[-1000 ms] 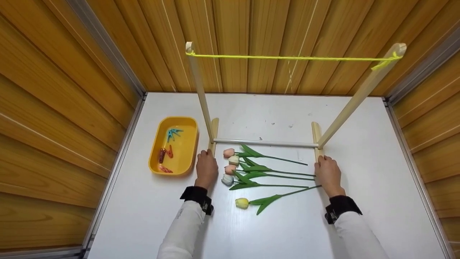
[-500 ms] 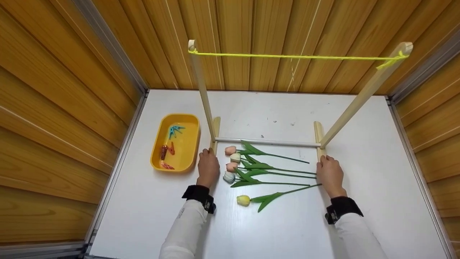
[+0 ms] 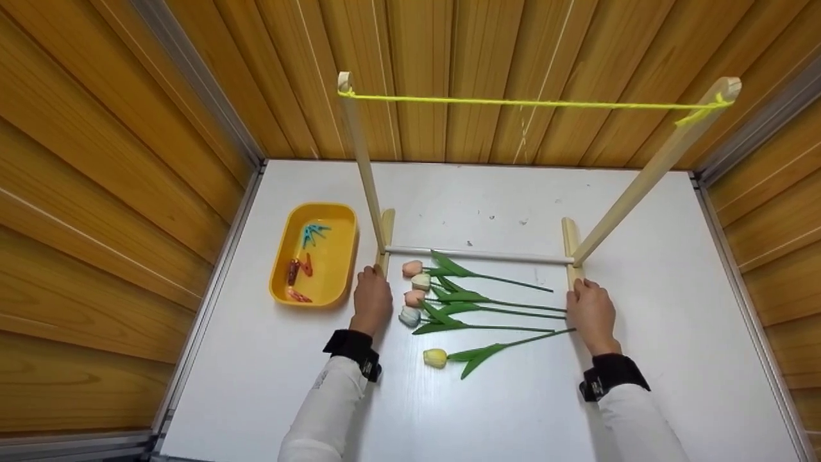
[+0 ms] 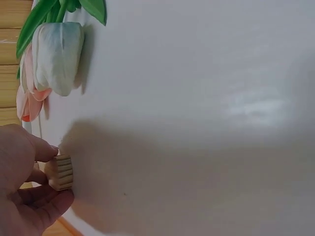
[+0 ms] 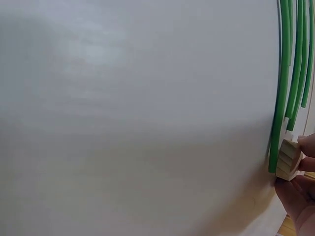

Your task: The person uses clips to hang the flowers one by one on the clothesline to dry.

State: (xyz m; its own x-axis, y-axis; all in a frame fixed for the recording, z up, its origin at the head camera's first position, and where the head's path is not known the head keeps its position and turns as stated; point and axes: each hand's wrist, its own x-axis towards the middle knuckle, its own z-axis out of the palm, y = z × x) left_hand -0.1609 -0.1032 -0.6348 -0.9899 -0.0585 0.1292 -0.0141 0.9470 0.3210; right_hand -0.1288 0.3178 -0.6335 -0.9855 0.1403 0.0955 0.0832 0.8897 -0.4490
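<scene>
A wooden stand with a yellow cord (image 3: 526,102) strung between its two upright posts stands on the white table (image 3: 487,417). My left hand (image 3: 372,300) pinches the front end of the stand's left foot (image 4: 63,172) between thumb and fingers. At the other side, my right hand (image 3: 591,316) grips the front end of the right foot (image 5: 288,160) the same way. Between the hands lie several artificial tulips, among them a yellow tulip (image 3: 435,358), a pale blue tulip (image 4: 59,56) and a pink tulip (image 3: 412,269), blooms to the left. Their green stems (image 5: 283,93) reach close to the right foot.
A yellow tray (image 3: 333,282) stands left of the stand, holding blue clothespins (image 3: 313,234) and red clothespins (image 3: 306,264). A white rod (image 3: 474,254) joins the stand's feet behind the tulips. Wood-patterned walls (image 3: 417,38) close off the back and sides.
The head view has shifted slightly, so the scene sits a little differently in the picture. Both hands keep their hold on the stand's feet; tulips and tray stay put.
</scene>
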